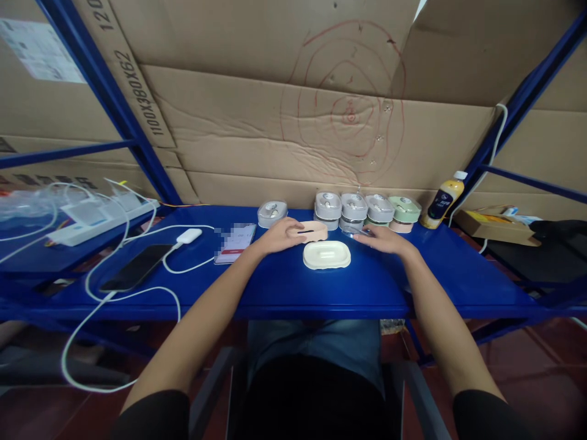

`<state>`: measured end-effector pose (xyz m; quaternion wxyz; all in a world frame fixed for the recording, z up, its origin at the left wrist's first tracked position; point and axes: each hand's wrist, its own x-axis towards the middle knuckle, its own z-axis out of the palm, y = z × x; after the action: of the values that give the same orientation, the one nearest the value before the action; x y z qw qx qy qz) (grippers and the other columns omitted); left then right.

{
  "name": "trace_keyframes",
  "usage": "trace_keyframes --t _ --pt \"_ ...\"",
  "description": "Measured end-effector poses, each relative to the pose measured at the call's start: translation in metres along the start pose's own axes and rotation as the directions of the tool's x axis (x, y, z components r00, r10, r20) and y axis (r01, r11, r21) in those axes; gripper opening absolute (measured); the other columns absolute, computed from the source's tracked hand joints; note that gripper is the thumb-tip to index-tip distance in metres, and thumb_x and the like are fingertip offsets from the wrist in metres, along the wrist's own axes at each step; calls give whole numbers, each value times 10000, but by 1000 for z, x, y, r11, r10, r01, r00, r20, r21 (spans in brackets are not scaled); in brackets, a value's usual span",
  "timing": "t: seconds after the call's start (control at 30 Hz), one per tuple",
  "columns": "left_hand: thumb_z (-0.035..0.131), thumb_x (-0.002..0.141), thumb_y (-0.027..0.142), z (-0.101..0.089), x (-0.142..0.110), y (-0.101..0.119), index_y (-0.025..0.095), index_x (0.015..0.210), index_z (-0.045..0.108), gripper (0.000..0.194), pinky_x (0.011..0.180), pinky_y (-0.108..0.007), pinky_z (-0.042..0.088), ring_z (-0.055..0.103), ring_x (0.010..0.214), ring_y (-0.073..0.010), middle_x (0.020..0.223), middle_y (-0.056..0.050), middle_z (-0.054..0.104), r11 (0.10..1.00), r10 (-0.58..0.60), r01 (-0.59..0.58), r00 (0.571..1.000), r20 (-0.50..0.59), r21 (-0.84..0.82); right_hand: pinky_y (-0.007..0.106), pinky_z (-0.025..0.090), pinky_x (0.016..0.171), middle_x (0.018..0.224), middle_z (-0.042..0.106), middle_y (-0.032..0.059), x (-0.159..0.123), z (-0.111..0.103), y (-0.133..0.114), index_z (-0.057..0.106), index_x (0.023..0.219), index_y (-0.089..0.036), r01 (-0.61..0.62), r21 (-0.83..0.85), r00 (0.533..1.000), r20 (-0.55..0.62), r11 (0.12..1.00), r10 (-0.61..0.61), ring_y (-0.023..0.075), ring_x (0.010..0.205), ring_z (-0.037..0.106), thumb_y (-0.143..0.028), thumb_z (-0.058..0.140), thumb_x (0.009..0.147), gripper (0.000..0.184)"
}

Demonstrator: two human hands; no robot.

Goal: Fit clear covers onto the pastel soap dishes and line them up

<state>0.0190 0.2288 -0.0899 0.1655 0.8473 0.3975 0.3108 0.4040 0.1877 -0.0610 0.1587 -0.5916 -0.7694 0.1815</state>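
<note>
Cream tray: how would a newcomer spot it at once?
On the blue table, find the left hand and right hand. Between them and the table's near edge lies the cream tray, a low, rounded oblong. Paler than the peach piece at the left hand, it touches neither hand.

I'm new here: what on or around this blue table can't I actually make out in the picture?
All in the head view:
Left end of the peach piece: covered by the left hand.
Part of the clear piece: behind the right hand; its grip is unclear.
Box labels: too small to read.
White sheet: print blurred, left side cut off by the edge.
Bright phone screen: partly pixelated.
</note>
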Motion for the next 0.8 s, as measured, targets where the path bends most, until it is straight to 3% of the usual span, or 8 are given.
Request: trace_keyframes --t 0.13,0.27,0.47,0.8 --pt "817 871 541 4 -5 20 210 1193 782 464 1162 -527 528 699 1285 -326 1340 -135 745 982 153 -155 988 -31 -109 575 572 1086 1363 779 189 -1 0 -2 750 1312 -190 -6 28 998 -61 1000 8 425 1226 747 -857 565 974 770" --pt "907 813 505 21 -9 41 223 1225 782 515 1165 -515 531 704 1288 -325 1390 -144 710 955 268 -263 963 15 -139 542 576 1065 1323 793 186 -2 2 -3 742 1332 -191 -2 56 990 -138 998 9 406 1196 758 -836 559 996 750" --pt "915 802 486 40 -9 48 230 1308 756 589 1196 -536 516 690 1312 -329 1380 -135 695 968 241 -232 965 104 -97 518 586 1032 1270 812 159 -2 4 -2 763 1297 -210 51 88 984 -176 995 -35 377 1141 769 -814 591 993 698" --pt "838 805 356 35 -19 66 204 1427 703 654 1234 -490 515 597 1449 -340 1535 -151 584 951 252 -281 947 199 133 539 586 1014 1232 810 148 -1 8 -2 745 1322 -214 36 97 987 -158 995 -20 381 1108 759 -834 593 970 728"
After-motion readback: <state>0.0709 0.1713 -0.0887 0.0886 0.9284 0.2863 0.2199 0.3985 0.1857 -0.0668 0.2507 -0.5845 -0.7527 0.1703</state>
